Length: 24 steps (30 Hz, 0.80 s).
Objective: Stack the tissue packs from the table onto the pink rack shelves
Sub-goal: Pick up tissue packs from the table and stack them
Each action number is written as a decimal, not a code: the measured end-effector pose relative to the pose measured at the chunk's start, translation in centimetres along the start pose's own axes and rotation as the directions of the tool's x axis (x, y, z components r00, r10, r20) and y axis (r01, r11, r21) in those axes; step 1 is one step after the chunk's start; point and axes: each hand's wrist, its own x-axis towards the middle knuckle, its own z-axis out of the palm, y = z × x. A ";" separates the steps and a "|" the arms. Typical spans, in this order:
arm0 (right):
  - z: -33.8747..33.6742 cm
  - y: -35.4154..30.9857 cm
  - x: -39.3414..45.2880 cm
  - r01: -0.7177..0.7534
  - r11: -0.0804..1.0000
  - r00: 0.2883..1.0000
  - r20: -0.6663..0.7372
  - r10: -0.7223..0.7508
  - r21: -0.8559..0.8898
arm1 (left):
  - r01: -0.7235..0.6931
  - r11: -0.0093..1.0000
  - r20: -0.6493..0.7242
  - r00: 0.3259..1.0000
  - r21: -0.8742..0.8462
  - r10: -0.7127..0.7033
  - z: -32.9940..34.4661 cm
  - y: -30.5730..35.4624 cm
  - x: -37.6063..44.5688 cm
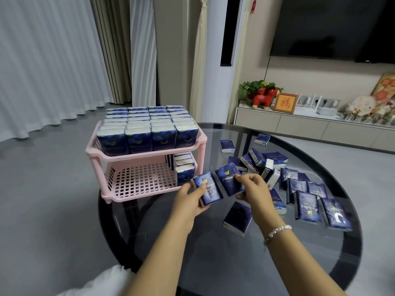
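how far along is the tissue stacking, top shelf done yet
The top shelf of the pink rack looks full, with packs standing in four rows. The bottom shelf holds only a short row of packs at its right end. The left hand holds one pack and the right hand another, near that shelf. Many loose packs remain on the glass table.

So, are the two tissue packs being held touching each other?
Touching. The head view shows the left hand's pack and the right hand's pack meeting along their long edges, no gap visible.
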 end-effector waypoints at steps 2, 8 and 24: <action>0.4 0.4 -0.7 0.043 0.999 0.999 0.026 -0.043 -0.004 | 0.005 0.999 0.038 0.999 -0.048 -0.003 0.4 0.0 -0.4; 1.1 1.3 -2.6 0.218 0.973 0.969 0.139 -0.205 -0.082 | -0.018 0.998 0.103 0.994 -0.063 0.024 0.7 -0.1 -0.7; -4.5 -0.6 -0.1 0.360 0.365 0.844 0.466 0.265 -0.859 | -0.036 0.987 -0.083 0.995 0.157 0.049 -0.2 -1.2 1.3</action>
